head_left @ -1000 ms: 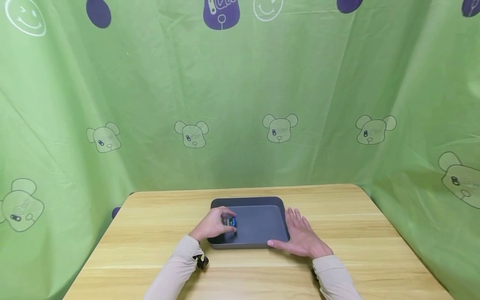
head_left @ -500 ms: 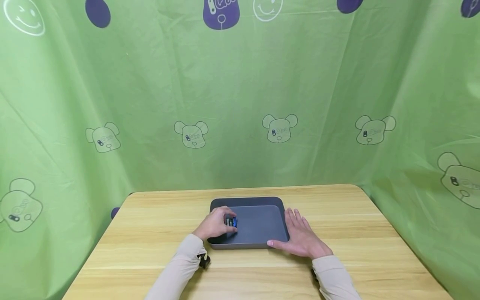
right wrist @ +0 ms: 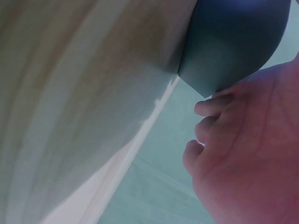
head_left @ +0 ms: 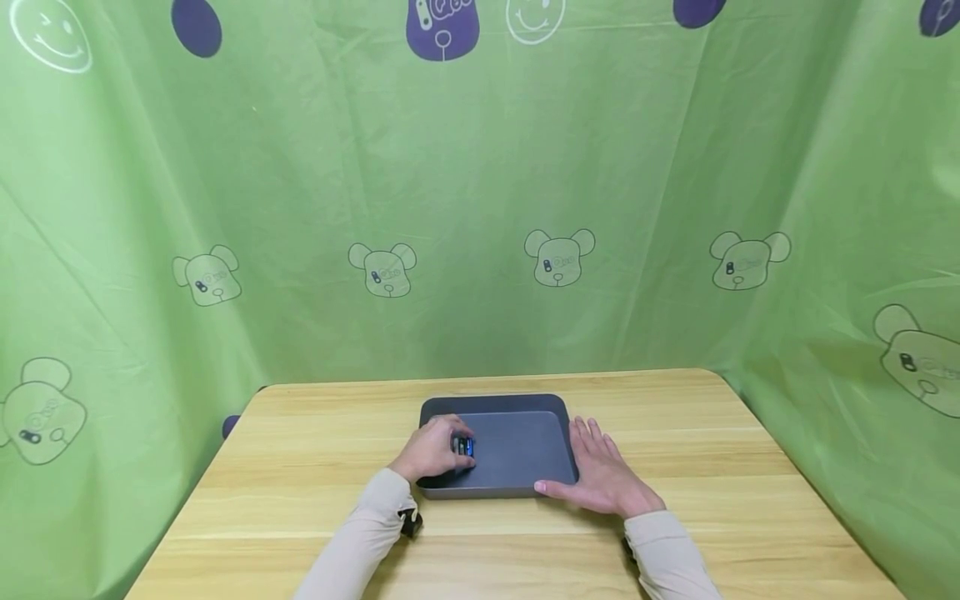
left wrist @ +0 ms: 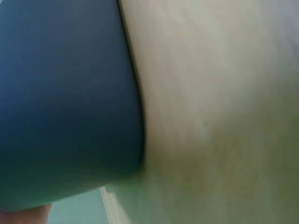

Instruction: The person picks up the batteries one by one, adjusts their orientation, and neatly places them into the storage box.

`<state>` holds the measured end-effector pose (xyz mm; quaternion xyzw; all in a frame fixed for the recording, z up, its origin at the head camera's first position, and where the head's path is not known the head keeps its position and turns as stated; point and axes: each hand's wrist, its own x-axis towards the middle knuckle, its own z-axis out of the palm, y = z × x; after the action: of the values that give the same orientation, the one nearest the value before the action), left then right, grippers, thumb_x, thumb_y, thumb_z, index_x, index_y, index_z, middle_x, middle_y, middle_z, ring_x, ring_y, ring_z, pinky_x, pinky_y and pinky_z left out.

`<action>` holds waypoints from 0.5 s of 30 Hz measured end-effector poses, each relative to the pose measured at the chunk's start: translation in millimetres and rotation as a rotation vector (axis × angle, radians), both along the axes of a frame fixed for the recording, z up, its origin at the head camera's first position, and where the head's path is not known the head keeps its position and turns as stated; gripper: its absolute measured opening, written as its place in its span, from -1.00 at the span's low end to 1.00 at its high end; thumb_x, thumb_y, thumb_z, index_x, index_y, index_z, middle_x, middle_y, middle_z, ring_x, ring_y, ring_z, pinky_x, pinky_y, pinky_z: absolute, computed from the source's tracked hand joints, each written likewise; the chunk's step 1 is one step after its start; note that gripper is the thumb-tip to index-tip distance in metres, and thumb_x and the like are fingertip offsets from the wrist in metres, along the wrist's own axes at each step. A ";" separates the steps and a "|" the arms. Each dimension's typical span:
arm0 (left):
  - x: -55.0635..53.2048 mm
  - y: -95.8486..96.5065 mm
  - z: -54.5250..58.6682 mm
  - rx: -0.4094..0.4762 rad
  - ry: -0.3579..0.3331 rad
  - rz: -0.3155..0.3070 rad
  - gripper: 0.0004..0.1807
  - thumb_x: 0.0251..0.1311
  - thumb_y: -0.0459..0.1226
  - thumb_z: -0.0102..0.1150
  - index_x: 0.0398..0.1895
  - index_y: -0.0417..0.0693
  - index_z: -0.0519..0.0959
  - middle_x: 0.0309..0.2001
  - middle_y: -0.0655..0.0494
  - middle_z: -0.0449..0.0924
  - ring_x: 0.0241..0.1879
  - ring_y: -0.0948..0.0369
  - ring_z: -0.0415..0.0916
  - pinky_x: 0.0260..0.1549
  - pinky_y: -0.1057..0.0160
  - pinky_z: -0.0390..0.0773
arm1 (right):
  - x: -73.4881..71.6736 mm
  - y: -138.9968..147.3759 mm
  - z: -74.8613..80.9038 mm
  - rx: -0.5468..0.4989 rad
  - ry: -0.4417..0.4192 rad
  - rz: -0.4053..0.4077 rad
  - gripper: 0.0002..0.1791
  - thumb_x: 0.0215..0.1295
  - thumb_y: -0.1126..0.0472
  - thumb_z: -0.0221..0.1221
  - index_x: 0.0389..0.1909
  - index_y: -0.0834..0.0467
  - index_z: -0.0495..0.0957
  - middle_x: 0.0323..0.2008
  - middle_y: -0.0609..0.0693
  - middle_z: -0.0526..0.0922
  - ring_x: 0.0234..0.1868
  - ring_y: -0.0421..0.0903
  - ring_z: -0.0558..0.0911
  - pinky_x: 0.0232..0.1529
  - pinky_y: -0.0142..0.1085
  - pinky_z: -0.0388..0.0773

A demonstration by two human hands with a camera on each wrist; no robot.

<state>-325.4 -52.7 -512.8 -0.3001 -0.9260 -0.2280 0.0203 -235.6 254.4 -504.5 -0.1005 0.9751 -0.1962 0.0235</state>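
A dark grey rectangular tray (head_left: 517, 446) with raised walls sits on the wooden table. Inside its left end my left hand (head_left: 431, 448) holds a row of small batteries (head_left: 468, 447), a blue one outermost, with thumb at the near ends and fingers at the far ends. The palm side hides part of the row. Flat and straight-fingered, my right hand (head_left: 603, 475) rests against the tray's right wall, its thumb along the near right corner. Only a sliver of the left hand (left wrist: 25, 215) shows in the left wrist view, beside the tray's outer wall (left wrist: 65, 102).
The light wooden table (head_left: 300, 467) extends around the tray on all sides. A green printed cloth (head_left: 465, 333) hangs behind the table and along both sides. Dark wrist straps sit at the sleeve cuffs.
My left hand has shifted slightly to the right inside the tray, the batteries moving a little with it. The right hand and the tray stay in place.
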 end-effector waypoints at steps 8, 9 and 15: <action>-0.2 0.8 -0.5 -0.029 0.010 0.003 -0.52 0.02 -0.05 0.55 0.04 0.01 0.75 0.15 0.08 0.72 0.25 -0.02 0.57 0.26 -0.04 0.57 | 0.0 0.4 0.0 -0.002 -0.006 -0.001 0.45 0.13 -0.60 0.16 0.60 0.42 -0.21 0.63 0.40 -0.19 0.66 0.38 -0.18 0.62 0.26 -0.19; -0.2 0.9 -0.4 -0.031 0.011 0.004 -0.52 0.02 -0.05 0.55 0.04 0.01 0.75 0.15 0.08 0.72 0.25 -0.02 0.57 0.26 -0.04 0.57 | -0.1 0.5 -0.1 -0.001 -0.005 -0.001 0.45 0.12 -0.60 0.16 0.60 0.42 -0.20 0.63 0.40 -0.19 0.66 0.38 -0.18 0.62 0.26 -0.19; -0.4 0.9 -0.9 -0.037 0.027 0.000 -0.53 0.03 -0.06 0.54 0.03 0.00 0.75 0.11 0.10 0.73 0.23 0.01 0.59 0.25 0.00 0.58 | -0.1 0.8 -1.1 0.003 0.001 0.000 0.45 0.12 -0.60 0.16 0.60 0.43 -0.18 0.63 0.40 -0.17 0.65 0.39 -0.16 0.61 0.26 -0.16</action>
<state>-325.7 -51.8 -513.8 -0.3034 -0.9297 -0.2069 0.0272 -235.8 255.2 -505.6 -0.1004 0.9754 -0.1949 0.0229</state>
